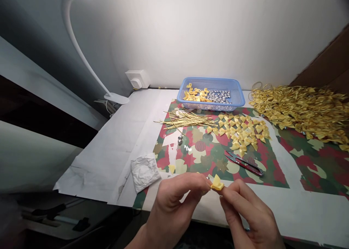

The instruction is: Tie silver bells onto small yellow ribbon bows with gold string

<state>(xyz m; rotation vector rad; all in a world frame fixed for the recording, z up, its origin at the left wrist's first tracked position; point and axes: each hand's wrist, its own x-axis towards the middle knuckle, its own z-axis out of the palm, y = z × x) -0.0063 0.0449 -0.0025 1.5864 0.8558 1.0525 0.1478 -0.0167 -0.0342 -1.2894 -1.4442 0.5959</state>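
Observation:
Near the table's front edge, my left hand [177, 198] and my right hand [249, 212] pinch a small yellow ribbon bow [217, 183] between them, one at each side. A tiny silvery bead or bell [208, 177] shows at my left fingertips; how it is joined to the bow is hidden. Beyond my hands, several yellow bows [240, 127] lie spread on a camouflage-patterned sheet. Left of them is a bundle of gold twist ties [188, 120]. Silver jingle bells [180, 140] sit just below that bundle.
A blue plastic basket [185, 105] at the back holds bows and bells. Red-handled thread snips [244, 163] lie on the sheet, right of centre. A crumpled white tissue [145, 172] is at left. Finished-looking gold ties with bows form a pile [302, 111] at right. A lamp [81, 56] stands back left.

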